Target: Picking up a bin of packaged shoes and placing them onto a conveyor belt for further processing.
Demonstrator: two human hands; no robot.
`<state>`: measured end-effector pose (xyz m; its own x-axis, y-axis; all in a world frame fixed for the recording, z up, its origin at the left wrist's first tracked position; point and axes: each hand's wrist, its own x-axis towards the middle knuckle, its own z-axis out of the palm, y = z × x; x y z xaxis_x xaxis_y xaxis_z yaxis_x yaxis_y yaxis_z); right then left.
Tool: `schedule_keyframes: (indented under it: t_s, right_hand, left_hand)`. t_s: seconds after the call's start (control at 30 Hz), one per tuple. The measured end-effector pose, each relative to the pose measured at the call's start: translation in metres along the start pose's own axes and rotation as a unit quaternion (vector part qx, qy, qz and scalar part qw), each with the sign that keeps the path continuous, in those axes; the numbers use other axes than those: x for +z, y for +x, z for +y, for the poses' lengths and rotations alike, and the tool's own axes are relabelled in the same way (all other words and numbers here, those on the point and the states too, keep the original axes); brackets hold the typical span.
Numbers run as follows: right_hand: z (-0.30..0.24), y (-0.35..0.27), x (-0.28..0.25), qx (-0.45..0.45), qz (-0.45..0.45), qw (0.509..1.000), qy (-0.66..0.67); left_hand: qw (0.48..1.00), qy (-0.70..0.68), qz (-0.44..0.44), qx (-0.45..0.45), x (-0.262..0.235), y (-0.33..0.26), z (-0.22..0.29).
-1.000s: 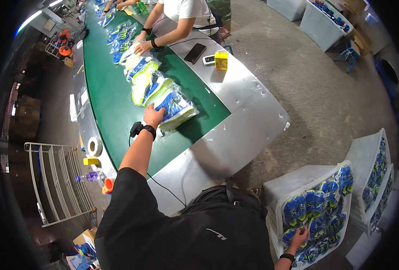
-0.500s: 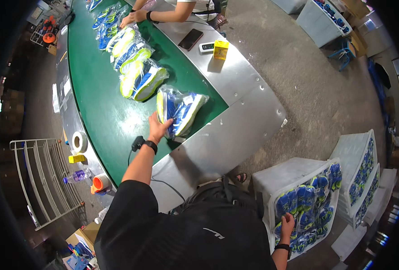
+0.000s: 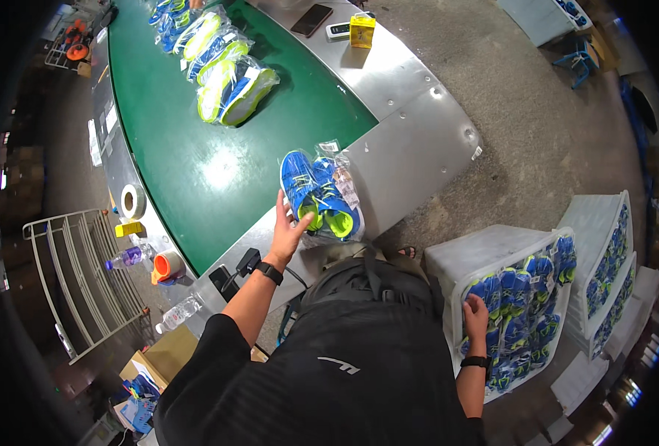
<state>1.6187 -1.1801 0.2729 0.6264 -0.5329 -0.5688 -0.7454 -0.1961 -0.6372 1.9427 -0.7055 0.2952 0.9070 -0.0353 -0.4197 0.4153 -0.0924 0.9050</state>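
The left grip [image 3: 288, 236] is closed on the shoes [image 3: 325, 186], held just ahead-right of it, toes pointed away.

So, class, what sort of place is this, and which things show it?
Probably a shoe factory's packing area: bagged blue-and-lime shoes line a long green worktop, and a pale bin beside the person is filled with more of them.

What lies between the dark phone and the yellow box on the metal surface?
In the head view, a small white device lies between the phone and yellow box.
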Motion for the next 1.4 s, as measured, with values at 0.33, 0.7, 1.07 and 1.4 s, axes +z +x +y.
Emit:
schedule_keyframes:
  t_s: [0.33, 0.7, 1.07, 1.4]
  right_hand:
    - [-0.163, -0.001, 0.025, -0.163, -0.001, 0.984, 0.068]
    - [-0.274, -0.066, -0.011, -0.398, 0.066, 0.915, -0.003]
    - [-0.149, -0.086, -0.088, -0.336, 0.237, 0.866, -0.285]
    - [0.122, -0.131, -0.345, -0.115, 0.28, 0.919, -0.252]
  left_hand:
    - [0.963, -0.194, -0.163, -0.093, 0.046, 0.022, 0.014]
    - [0.936, -0.178, -0.281, -0.113, 0.213, -0.045, 0.083]
    - [0.917, -0.04, -0.319, -0.234, 0.38, -0.201, 0.084]
    - [0.884, 0.041, -0.395, -0.245, 0.427, -0.296, 0.003]
